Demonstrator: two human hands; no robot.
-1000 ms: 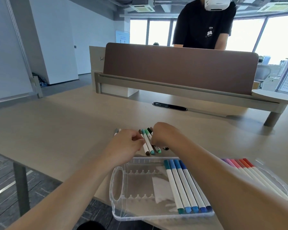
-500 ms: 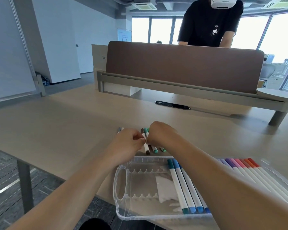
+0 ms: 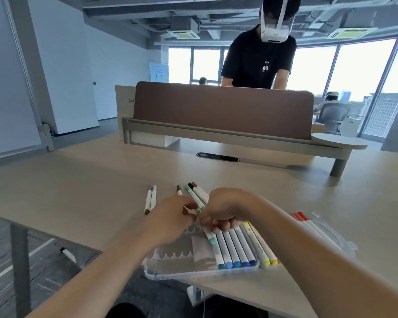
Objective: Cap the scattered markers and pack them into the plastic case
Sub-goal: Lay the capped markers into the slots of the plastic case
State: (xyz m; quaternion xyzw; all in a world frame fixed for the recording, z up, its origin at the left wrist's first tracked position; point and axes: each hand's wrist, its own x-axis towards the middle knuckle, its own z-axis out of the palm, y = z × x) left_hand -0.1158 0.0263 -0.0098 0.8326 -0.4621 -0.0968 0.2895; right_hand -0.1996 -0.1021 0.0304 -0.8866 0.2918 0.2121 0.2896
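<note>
Right hand (image 3: 223,210): curled in a fist round a teal marker (image 3: 210,237), so it's definitely holding that one. The capped end points down over the far end of the case, just beside the blues.
Left hand (image 3: 172,217): fingers are curled, with the tips up against the right hand and the near end of a green marker (image 3: 194,198). Honestly can't tell if it's pinching anything.
Plastic case (image 3: 156,268): clear and open, sitting right at the near edge of the worktop (image 3: 78,180).
Inside the case: blue markers (image 3: 236,249) lie capped in a row on the right side, caps toward the near edge. A paper slip (image 3: 201,247) lies flat just left of them.
Yellow markers (image 3: 261,247): just right of the blues. Can't tell which half of the case they're in.
Lid (image 3: 331,226): clear, folded out flat to the right and mostly hidden behind the right forearm. It has red and orange markers (image 3: 306,222) lined up in it.
Loose ones: a pair of white markers (image 3: 151,198) lies side by side left of the hands. A brown-tipped marker (image 3: 179,190) pokes out beyond the left hand, and a brown marker (image 3: 199,190) touches the green one.
Far edge: there's a brown divider panel (image 3: 221,109) with a dark cable slot (image 3: 217,156) in front of it. A person in a black shirt (image 3: 260,63) wearing a white headset stands behind the panel.
</note>
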